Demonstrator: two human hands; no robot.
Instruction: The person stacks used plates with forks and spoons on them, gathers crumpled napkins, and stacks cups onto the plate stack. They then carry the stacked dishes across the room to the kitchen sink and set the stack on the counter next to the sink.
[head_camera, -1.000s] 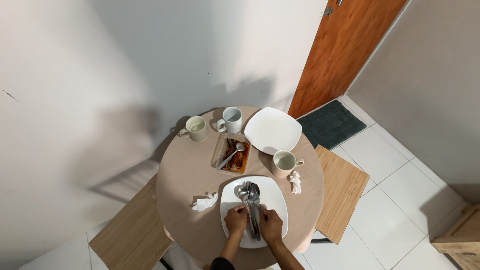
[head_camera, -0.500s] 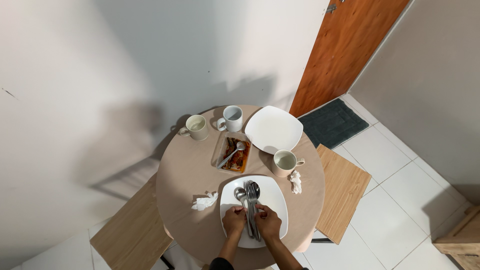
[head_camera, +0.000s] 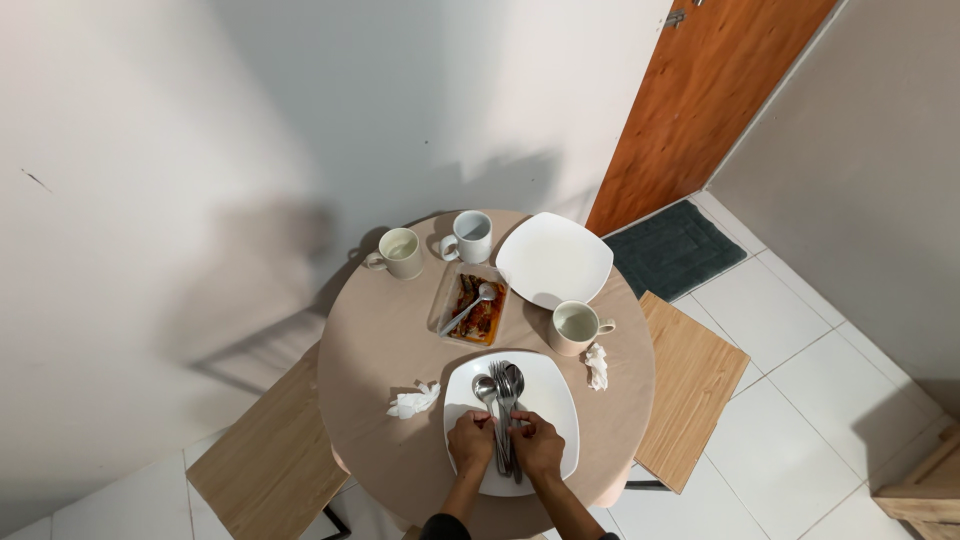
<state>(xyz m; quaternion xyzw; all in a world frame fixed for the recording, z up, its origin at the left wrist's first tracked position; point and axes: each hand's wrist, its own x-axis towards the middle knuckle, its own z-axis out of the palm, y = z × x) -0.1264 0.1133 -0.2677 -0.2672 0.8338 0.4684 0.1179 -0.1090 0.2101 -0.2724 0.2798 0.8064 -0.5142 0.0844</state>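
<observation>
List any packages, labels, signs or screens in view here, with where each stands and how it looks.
No labels, signs or screens show.
Clear rectangular food container: middle of the round table, between the mugs; brown-red leftovers and a spoon inside.
Nothing else is packaging: both hands, left hand and right hand, hold a bundle of cutlery over a white square plate.

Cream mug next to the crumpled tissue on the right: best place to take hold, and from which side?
Take the cream ceramic mug by its handle, coming from the right. It stands upright and the handle sticks out toward the round table's right edge, away from the glass dish. The white crumpled tissue lies just in front, so stay above it.
</observation>
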